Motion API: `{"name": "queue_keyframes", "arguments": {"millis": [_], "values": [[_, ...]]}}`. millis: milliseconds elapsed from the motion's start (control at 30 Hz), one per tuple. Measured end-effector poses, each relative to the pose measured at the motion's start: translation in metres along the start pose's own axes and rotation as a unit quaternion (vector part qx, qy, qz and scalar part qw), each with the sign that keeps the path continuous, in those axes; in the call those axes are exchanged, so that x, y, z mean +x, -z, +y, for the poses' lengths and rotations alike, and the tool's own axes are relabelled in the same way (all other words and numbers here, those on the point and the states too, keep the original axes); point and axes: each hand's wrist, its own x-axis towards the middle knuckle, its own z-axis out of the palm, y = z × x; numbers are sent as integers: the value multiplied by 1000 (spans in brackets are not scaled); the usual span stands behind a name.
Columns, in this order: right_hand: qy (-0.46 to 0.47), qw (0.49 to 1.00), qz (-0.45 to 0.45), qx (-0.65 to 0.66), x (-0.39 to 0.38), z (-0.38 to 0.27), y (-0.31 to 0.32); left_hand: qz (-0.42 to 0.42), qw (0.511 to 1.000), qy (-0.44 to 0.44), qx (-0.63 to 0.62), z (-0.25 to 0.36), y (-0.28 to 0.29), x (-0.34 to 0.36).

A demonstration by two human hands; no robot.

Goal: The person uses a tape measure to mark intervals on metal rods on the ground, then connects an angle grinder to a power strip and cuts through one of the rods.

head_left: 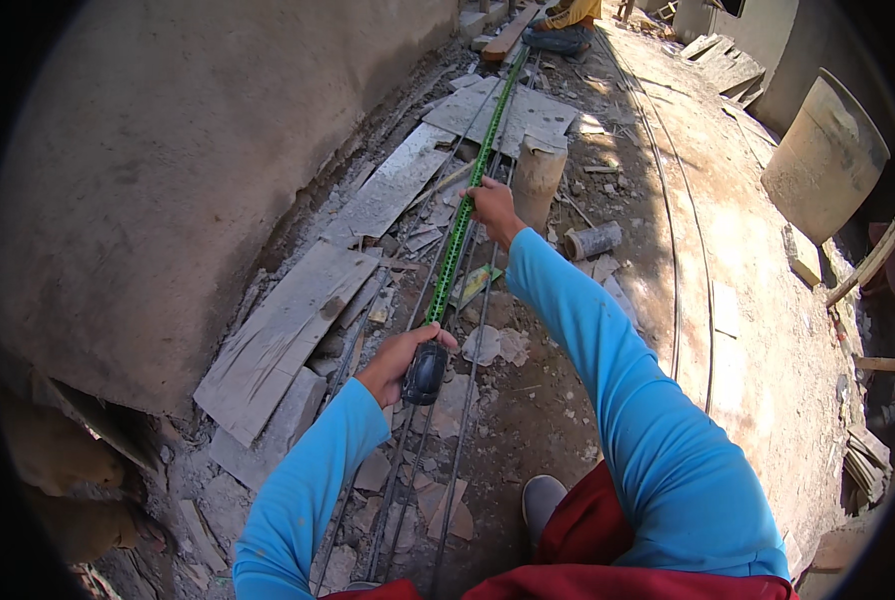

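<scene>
My left hand [392, 360] is closed around the black case of a tape measure [426, 374], its thumb lying over the top by the blade's mouth. From there a bright green tape blade [452, 264] runs out straight ahead, over several thin steel bars [481, 345] on the ground. Farther along, my right hand [495, 208] pinches the blade from its right side; whether it also grips a bar is hidden. The blade's far end reaches close to a crouching person [565, 38] in a yellow top and jeans, whose hands I cannot make out.
Left of the bars lie loose boards [286, 335] and rubble beside a rough wall [158, 190]. A short wooden stump [539, 180] stands right of the blade, near a grey cylinder [594, 241]. Long dark bars [676, 260] cross the ground at right, past which a curved panel [826, 160] leans.
</scene>
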Motion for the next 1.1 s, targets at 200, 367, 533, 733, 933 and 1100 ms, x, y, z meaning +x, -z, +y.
{"name": "queue_keyframes", "arguments": {"millis": [200,367,533,733,933,1100], "values": [[6,1000,-22,-6,6,5,6,-6,1000,3,-9,-1,1,5],[5,1000,-21,-16,11,10,8,-6,1000,4,-9,-2,0,6],[-6,1000,-8,-23,7,12,5,3,1000,10,-3,-4,1,4],[-23,999,-11,-36,9,13,7,4,1000,12,3,-7,2,4],[-24,998,12,-58,7,17,7,16,1000,9,12,-6,-3,-2],[-25,996,17,-80,5,18,9,6,1000,12,0,-7,-5,-3]]}}
